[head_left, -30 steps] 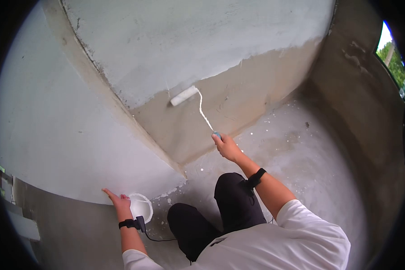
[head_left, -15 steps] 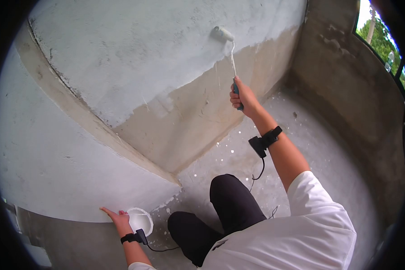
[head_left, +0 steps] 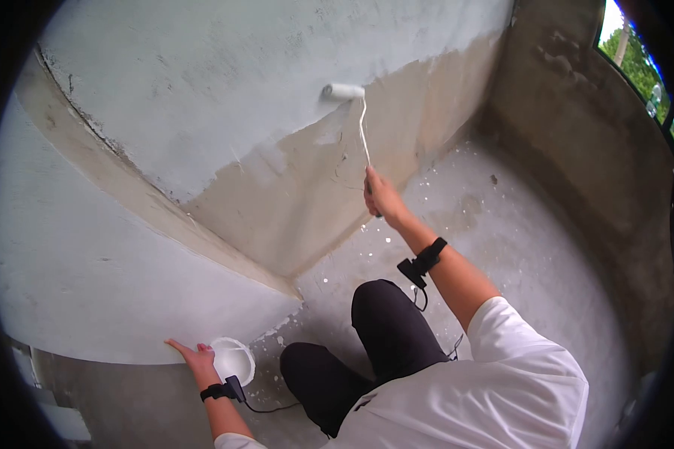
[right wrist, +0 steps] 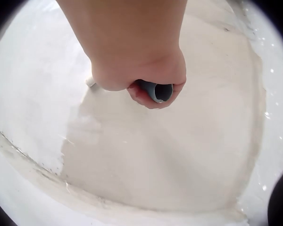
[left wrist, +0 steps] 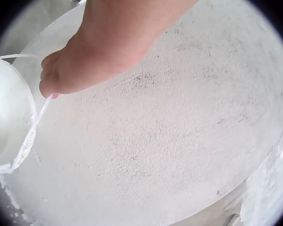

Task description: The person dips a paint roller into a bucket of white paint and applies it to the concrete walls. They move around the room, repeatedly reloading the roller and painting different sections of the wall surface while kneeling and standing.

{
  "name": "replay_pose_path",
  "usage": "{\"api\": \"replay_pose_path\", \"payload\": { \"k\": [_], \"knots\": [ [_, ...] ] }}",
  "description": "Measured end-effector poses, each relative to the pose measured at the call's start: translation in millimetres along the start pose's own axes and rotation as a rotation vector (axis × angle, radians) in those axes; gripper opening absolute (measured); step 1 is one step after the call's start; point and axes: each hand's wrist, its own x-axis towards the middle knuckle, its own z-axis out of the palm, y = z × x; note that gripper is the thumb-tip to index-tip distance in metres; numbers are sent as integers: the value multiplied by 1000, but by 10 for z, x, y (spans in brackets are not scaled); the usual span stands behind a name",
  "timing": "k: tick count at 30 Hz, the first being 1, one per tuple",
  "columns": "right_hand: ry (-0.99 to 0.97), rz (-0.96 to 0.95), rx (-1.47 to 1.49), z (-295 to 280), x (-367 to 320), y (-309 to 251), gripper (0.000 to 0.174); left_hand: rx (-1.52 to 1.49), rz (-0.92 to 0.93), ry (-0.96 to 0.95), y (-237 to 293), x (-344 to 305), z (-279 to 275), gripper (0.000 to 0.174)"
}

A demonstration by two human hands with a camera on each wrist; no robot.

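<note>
Wall [head_left: 269,52] fills the top of the head frame, white above, bare band below. Floor [head_left: 494,232] centre right, spattered white. Low wall [head_left: 120,277] sweeps along the left. Bucket [head_left: 245,360] lower left of centre, mouth facing the camera, white inside; sits beside the low wall's end, probably so it's reachable but out of the roller's way. Roller [head_left: 343,91] is upper centre, right where white meets bare, presumably to work that edge. Its long axis runs near level across the frame, slight dip to the right, free end pointing left. Rod [head_left: 363,131] leaves the right end and drops to the grip. Hands: right hand [head_left: 384,197], centre, curled fully round the handle [right wrist: 152,88]; open butt end faces the wrist camera. Likely a full fist to take the push. Left hand [head_left: 201,360], lower left, fingers hooked on the bail [left wrist: 44,109], likely to steady the bucket; one digit sticks out left toward the low wall's edge, can't tell if touching.
</note>
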Motion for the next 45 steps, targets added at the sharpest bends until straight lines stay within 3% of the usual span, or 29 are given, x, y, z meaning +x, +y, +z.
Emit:
{"api": "replay_pose_path", "payload": {
  "k": [4, 8, 10, 12, 16, 19, 22, 25, 27, 30, 32, 34, 37, 40, 42, 43, 45],
  "knots": [
    [4, -44, 90, 29, 80, -455, 48, -27, -102, 23, 68, -19, 1, 99],
    [-17, 90, 73, 558, -288, 300, 49, 1, -51, -47, 27, -6, -15, 98],
    [-44, 199, -2, 686, -594, 665, 51, 143, 200, -50, -147, 238, -114, 101],
    [-63, 254, -41, 697, -691, 646, 51, 79, 112, -53, -71, 235, -102, 103],
    [72, 60, -83, 475, -344, 113, 52, -36, -70, 9, 42, 31, -2, 101],
    [75, -61, -8, 330, -62, -444, 51, -32, -37, -12, 22, 41, 7, 99],
    [56, -38, 61, 555, -127, -224, 50, -32, -62, -4, 25, 51, 19, 97],
    [66, 8, -159, 723, -319, 679, 51, -27, -72, -10, 34, 102, 7, 99],
    [-10, 146, -178, 695, -534, 987, 55, -22, -50, -17, 24, 75, 13, 100],
    [54, 74, -301, 538, -453, 1008, 54, -21, -37, -8, 9, 18, 37, 102],
    [88, -39, -313, 468, -317, 589, 54, -20, -47, 11, -5, 18, -5, 103],
    [65, -30, -188, 456, -183, 133, 55, -14, -6, -24, 2, 126, -1, 104],
    [44, -13, -114, 520, -202, -96, 53, -8, 26, -1, -45, 248, -41, 104],
    [58, -131, -305, 508, -201, 776, 47, 2, -101, -28, 64, 164, -35, 100],
    [-16, 86, -265, 527, -531, 870, 46, 12, -30, -48, 30, 48, -14, 98],
    [-10, 79, -267, 484, -582, 810, 46, 25, 39, -62, 8, 20, -4, 97],
    [-104, 290, -164, 347, -700, 674, 46, 14, 9, -52, 19, -2, 11, 96]
  ]
}}
